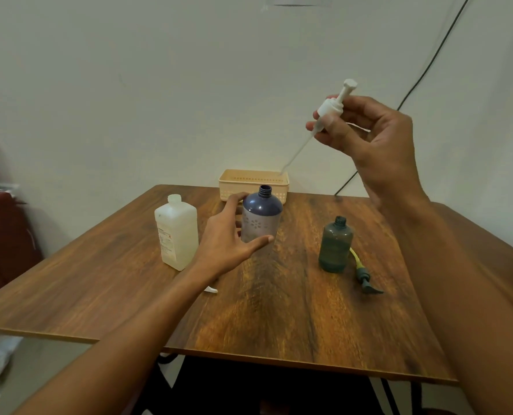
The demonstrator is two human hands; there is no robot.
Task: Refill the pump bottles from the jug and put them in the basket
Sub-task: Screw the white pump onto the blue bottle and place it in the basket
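Observation:
A dark blue bottle (pixel 262 218) stands uncapped in the middle of the wooden table (pixel 294 310). My left hand (pixel 228 235) curls round its left side and grips it. My right hand (pixel 369 136) is raised above the table and pinches a white pump head (pixel 333 107), whose clear dip tube slants down to the left. A translucent white jug (pixel 177 232) stands open to the left of the blue bottle. A dark green bottle (pixel 335 245) stands uncapped on the right, with its green pump (pixel 366 278) lying on the table beside it. A beige basket (pixel 253 182) sits at the table's far edge.
A small white cap (pixel 211 289) lies on the table, partly hidden under my left forearm. A black cable (pixel 429 67) runs down the wall behind the table. A dark red chair (pixel 3 235) is at the left.

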